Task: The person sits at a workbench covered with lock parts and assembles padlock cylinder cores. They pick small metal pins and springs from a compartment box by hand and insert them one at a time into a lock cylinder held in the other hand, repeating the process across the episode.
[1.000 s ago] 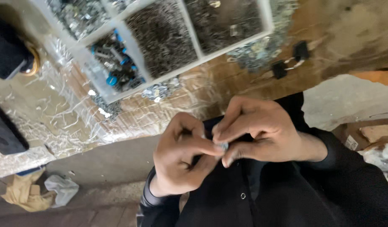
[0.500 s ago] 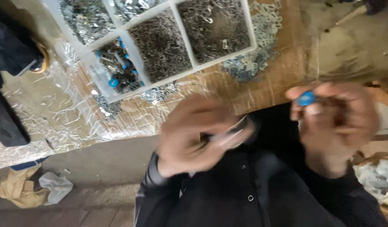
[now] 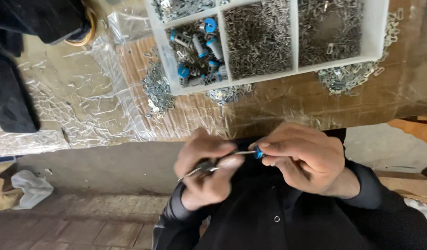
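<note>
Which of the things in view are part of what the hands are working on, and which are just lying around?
In use:
left hand holding a thin metal tool
right hand pinching a small blue part
white tray of metal pieces and blue-capped parts

Lying about:
loose metal clips on the plastic sheet
white rag on the floor
black object

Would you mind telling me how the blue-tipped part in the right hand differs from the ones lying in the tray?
The blue part is pinched in the right hand, against a thin metal piece held by the left hand; the tray parts lie loose in a compartment of the white tray. It is mostly hidden; theirs show grey ribbed bodies. Both have blue ends.
</note>
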Action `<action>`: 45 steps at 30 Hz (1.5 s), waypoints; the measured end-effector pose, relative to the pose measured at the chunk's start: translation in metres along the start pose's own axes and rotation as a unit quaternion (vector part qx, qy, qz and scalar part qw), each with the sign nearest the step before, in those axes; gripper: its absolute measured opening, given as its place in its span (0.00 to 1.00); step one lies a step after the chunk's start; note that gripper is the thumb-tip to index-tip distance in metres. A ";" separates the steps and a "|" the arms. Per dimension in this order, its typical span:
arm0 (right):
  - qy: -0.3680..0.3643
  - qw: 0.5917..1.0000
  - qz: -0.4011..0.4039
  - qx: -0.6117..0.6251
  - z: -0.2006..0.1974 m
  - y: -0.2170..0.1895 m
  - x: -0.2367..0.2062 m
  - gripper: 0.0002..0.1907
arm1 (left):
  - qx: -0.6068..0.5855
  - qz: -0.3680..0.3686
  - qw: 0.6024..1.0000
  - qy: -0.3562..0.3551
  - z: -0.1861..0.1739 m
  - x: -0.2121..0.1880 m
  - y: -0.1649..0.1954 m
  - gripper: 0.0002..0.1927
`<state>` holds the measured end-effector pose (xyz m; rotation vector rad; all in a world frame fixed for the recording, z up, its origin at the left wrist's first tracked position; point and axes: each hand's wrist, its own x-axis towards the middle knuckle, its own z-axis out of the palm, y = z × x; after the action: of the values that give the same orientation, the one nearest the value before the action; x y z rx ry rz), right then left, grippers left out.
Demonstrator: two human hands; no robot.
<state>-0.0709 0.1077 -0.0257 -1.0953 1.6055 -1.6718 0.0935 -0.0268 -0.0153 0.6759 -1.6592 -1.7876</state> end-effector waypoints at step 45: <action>-0.082 0.995 -0.009 -0.057 -0.078 -0.016 0.146 0.18 | 0.402 0.171 0.888 -0.141 0.038 0.157 0.030 0.08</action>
<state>-0.2085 0.0260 0.0188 -1.2716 1.6052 -1.4749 -0.0395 -0.1149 0.0228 0.4073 -2.5623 -0.9302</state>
